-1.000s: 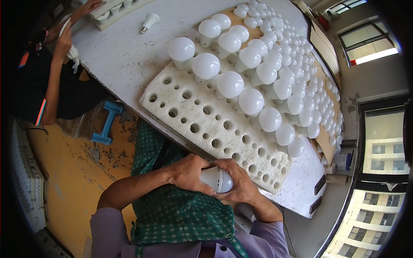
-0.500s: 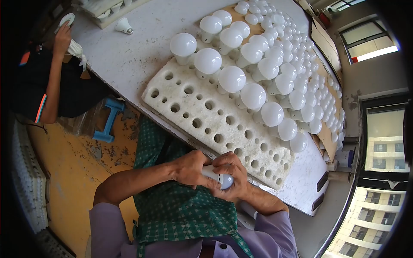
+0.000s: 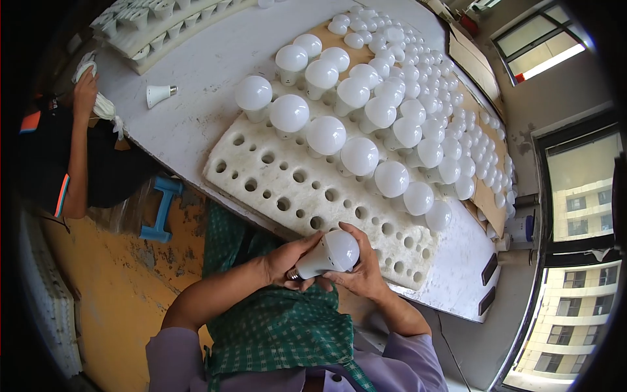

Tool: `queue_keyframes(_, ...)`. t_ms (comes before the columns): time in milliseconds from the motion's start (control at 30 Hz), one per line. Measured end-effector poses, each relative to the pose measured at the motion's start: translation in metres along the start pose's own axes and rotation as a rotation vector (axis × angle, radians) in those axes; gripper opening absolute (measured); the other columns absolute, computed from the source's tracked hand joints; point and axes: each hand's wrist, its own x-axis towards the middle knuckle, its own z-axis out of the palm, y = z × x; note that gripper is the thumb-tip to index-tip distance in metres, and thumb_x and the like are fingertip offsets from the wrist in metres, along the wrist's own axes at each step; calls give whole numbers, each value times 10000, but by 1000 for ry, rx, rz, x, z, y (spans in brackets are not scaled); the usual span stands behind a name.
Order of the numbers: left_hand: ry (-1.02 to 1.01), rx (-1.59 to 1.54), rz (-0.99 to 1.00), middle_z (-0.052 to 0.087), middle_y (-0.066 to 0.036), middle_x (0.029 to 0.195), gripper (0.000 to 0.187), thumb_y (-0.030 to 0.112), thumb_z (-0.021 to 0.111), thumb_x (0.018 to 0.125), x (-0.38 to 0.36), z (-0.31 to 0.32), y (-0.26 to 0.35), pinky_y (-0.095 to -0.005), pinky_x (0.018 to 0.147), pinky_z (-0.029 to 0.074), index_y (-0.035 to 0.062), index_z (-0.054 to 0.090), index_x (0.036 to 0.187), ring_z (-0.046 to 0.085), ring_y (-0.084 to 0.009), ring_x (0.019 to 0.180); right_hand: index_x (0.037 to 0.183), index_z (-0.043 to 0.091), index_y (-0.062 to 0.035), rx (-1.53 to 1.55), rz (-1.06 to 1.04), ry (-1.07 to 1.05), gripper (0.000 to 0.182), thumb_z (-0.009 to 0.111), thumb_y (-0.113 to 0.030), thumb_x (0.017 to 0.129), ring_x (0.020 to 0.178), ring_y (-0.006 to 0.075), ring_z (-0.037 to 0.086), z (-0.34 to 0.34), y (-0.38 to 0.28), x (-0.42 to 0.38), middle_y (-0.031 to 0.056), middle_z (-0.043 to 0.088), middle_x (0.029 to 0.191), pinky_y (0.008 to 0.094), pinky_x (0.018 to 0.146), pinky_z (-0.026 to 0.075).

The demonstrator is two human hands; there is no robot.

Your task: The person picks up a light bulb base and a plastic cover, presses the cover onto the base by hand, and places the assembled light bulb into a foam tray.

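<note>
Both my hands hold one white LED light bulb [image 3: 330,253] in front of the green apron, just off the near edge of the foam block. The bulb lies tilted, its round dome to the upper right and its metal screw cap to the lower left. My left hand [image 3: 287,261] is closed around the screw-cap end. My right hand [image 3: 364,269] grips the dome side, with fingers at its top and underneath. The white foam block [image 3: 261,171] just beyond has rows of holes; several similar bulbs [image 3: 326,135] stand in its far rows, domes up.
A bulb body [image 3: 158,95] lies on the white table [image 3: 189,121]. Foam trays [image 3: 147,55] of bulb bodies stand at the far left. A co-worker's hand [image 3: 85,91] holds white material at the left. A blue stool [image 3: 161,209] stands below the table.
The bulb has come out from between my fingers and shows almost whole, raised slightly. My right fingers have moved around its dome. The view has shifted; the loose bulb body appears turned.
</note>
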Motion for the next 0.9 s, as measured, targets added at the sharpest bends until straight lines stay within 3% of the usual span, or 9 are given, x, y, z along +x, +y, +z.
queue_keyframes(133, 157, 135, -29, 643, -239, 833, 647, 572, 219, 928, 4, 3, -1, -216, 267, 392, 22, 471, 1156, 618, -182, 463, 1296, 348, -2, -284, 18, 82, 807, 799, -230, 667, 973, 246, 580, -5, -10, 2, 152, 562, 1084, 351, 846, 464)
queue_keyframes(267, 110, 56, -47, 646, -229, 843, 644, 574, 229, 926, 10, 5, -8, -217, 273, 396, 29, 451, 1187, 613, -180, 457, 1315, 324, -32, -157, -36, 78, 864, 821, -248, 642, 1069, 249, 533, -7, -8, -8, 140, 522, 1191, 365, 905, 421)
queue_keyframes(333, 179, 200, 13, 619, -233, 1011, 622, 552, 263, 931, 11, 8, -14, -223, 363, 461, 17, 454, 1184, 657, -199, 606, 1310, 307, -53, -164, -145, 115, 854, 816, -204, 642, 1095, 254, 505, -16, -12, -18, 150, 501, 1199, 368, 920, 403)
queue_keyframes(433, 128, 286, 36, 596, -241, 1076, 522, 455, 360, 947, 3, 6, -10, -226, 439, 492, -11, 459, 1159, 669, -213, 698, 1285, 281, -60, -141, -340, 516, 824, 787, -164, 643, 1117, 252, 472, -55, -19, -49, 173, 470, 1185, 383, 913, 404)
queue_keyframes(533, 161, 513, 178, 583, -287, 1078, 441, 344, 452, 934, -17, 0, -1, -255, 463, 507, -56, 470, 1119, 674, -256, 683, 1298, 259, -74, -70, -475, 1130, 816, 755, -125, 652, 992, 226, 497, -106, -24, -73, 162, 463, 1163, 382, 861, 448)
queue_keyframes(600, 219, 567, 295, 596, -295, 1038, 374, 252, 513, 907, -25, 7, 5, -249, 458, 500, -81, 482, 1075, 676, -252, 690, 1282, 326, -74, -273, -315, 1314, 758, 743, -62, 650, 993, 230, 519, -144, -23, -82, 123, 479, 1153, 380, 844, 480)
queue_keyframes(667, 248, 567, 316, 619, -264, 1008, 374, 242, 548, 897, -26, 20, 12, -228, 465, 485, -104, 491, 1026, 671, -217, 695, 1249, 396, -61, -575, -61, 1232, 719, 762, -67, 630, 1011, 226, 526, -169, -10, -82, 119, 497, 1132, 361, 848, 478)
queue_keyframes(800, 300, 775, 453, 632, -262, 967, 281, 133, 538, 876, -32, 23, 26, -233, 465, 486, -112, 493, 1006, 664, -211, 663, 1258, 423, -60, -681, -5, 997, 766, 804, -106, 594, 1035, 293, 534, -182, 26, -66, 149, 503, 1143, 379, 880, 457)
queue_keyframes(900, 435, 823, 569, 628, -286, 936, 277, 133, 559, 846, -49, 20, 31, -246, 446, 482, -108, 491, 966, 655, -228, 609, 1263, 468, -59, -705, -17, 824, 735, 796, -263, 637, 1098, 302, 501, -192, 26, -66, 161, 497, 1183, 402, 914, 432)
